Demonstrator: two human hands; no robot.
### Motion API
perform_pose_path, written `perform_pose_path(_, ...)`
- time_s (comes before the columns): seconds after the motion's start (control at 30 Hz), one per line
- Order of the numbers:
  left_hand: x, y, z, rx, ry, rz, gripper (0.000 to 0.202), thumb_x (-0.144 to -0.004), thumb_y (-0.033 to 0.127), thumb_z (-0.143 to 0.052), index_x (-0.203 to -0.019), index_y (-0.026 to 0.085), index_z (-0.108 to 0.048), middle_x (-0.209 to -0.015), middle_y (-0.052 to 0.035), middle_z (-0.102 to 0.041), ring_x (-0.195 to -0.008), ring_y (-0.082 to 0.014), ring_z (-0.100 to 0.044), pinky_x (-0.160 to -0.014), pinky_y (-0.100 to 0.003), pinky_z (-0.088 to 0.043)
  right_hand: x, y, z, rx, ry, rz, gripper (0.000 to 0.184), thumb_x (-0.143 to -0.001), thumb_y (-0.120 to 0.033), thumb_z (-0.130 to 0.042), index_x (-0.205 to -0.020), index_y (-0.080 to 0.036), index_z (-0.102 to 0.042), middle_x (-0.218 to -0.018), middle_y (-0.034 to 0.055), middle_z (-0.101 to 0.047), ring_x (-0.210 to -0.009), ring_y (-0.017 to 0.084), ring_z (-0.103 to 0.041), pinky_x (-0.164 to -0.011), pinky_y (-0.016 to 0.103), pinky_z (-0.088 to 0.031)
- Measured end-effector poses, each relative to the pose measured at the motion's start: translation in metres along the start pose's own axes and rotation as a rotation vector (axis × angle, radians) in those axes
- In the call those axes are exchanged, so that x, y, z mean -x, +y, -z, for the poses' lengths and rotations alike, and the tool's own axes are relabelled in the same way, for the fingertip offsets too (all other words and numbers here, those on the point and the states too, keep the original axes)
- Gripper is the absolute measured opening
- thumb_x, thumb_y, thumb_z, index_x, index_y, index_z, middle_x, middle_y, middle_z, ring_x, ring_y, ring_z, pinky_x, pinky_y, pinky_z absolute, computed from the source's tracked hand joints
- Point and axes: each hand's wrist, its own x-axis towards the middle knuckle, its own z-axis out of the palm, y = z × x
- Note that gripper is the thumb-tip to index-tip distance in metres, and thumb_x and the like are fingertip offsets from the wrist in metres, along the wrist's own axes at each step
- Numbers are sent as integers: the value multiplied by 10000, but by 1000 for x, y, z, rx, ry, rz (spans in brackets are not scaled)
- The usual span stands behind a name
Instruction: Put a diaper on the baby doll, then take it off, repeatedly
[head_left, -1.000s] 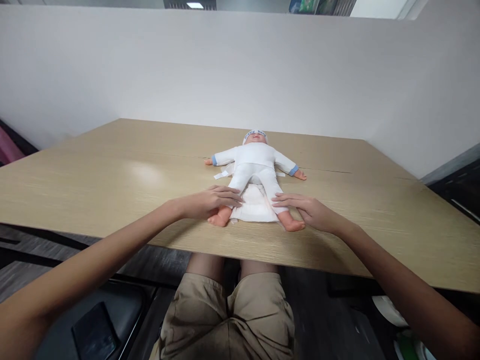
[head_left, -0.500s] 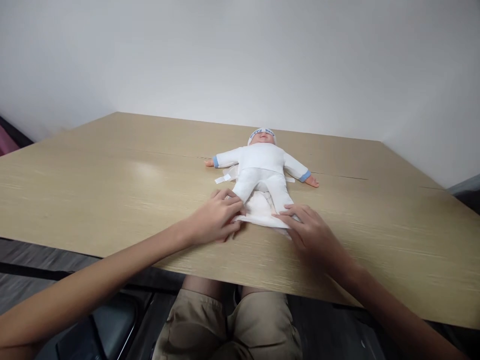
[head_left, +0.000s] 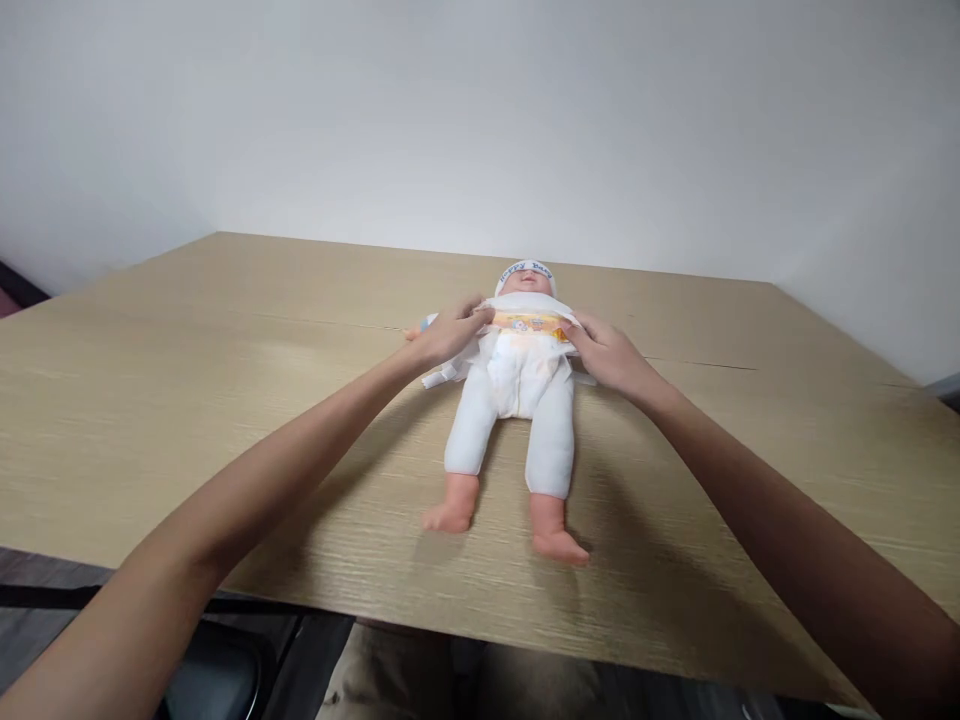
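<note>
A baby doll [head_left: 517, 420] in a white suit and white cap lies on its back on the wooden table [head_left: 225, 380], feet toward me. A white diaper [head_left: 523, 350] with a yellow band is folded up between its legs onto its belly. My left hand [head_left: 446, 335] pinches the diaper's top left corner. My right hand [head_left: 607, 350] grips the top right corner. Both hands rest at the doll's waist and cover its arms.
A plain white wall [head_left: 480, 120] rises behind the table's far edge. A dark chair seat [head_left: 217, 675] shows below the near table edge at the left. A seam runs across the tabletop behind the doll.
The diaper's front flap, which lay flat between the doll's feet, has been pulled up over its belly. Both hands moved away from me, from the feet to the waist.
</note>
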Motion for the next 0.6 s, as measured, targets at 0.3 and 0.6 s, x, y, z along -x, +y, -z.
perform_pose_path(0.3,13,-38,-4,293,-223,133,452,-971,644,-702,-1060,202,-736,-1094,-105,-789,-1066,-288,-742,-902,-369,-559,16,10,1,-318,-232,-177,493,-969,-718,-690,-1132,-266,-799,-1302,73,-823,-1234,311,-727,-1112,428,-552)
perform_pose_path(0.6,14,-6,16,-185,29,23,225,-1030,384,-659,-1201,238,-668,-1220,-52,-770,-1056,-223,-699,-917,-362,-536,34,34,9,90,268,8,470,-1003,-697,-660,-1047,-232,-715,-946,88,-799,-824,252,-704,-807,388,-548)
